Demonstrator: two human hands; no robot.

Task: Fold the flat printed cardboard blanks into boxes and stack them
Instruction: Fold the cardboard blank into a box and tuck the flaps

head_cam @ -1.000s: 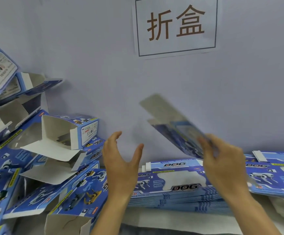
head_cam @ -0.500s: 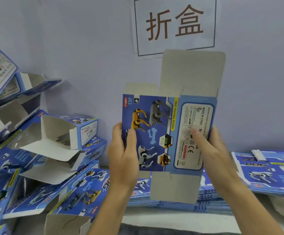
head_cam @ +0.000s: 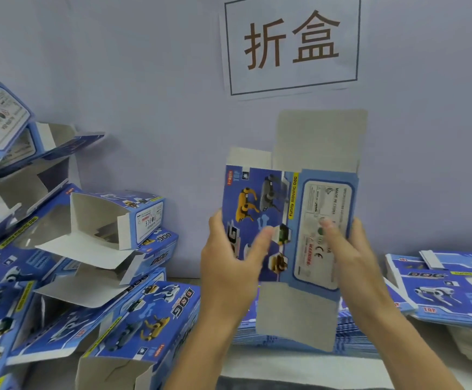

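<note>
I hold a blue printed cardboard blank (head_cam: pixel 291 198) upright in front of the wall, its grey flaps sticking up and down. My left hand (head_cam: pixel 230 266) grips its left edge, thumb across the printed dog panel. My right hand (head_cam: pixel 353 260) grips its right edge, thumb on the white label panel. Under my hands lies a stack of flat blanks (head_cam: pixel 350 330). To the left rises a pile of folded boxes (head_cam: pixel 133 220) with open flaps.
A second heap of flat blanks (head_cam: pixel 454 291) lies at the right. A paper sign (head_cam: pixel 291 43) with two characters hangs on the grey wall. Another folded box (head_cam: pixel 144 327) lies on its side close to my left forearm.
My right hand swung the blank up from the flat stack. My left hand, open a second ago, now grips its left edge, and the left thumb has slid across the printed panel.
</note>
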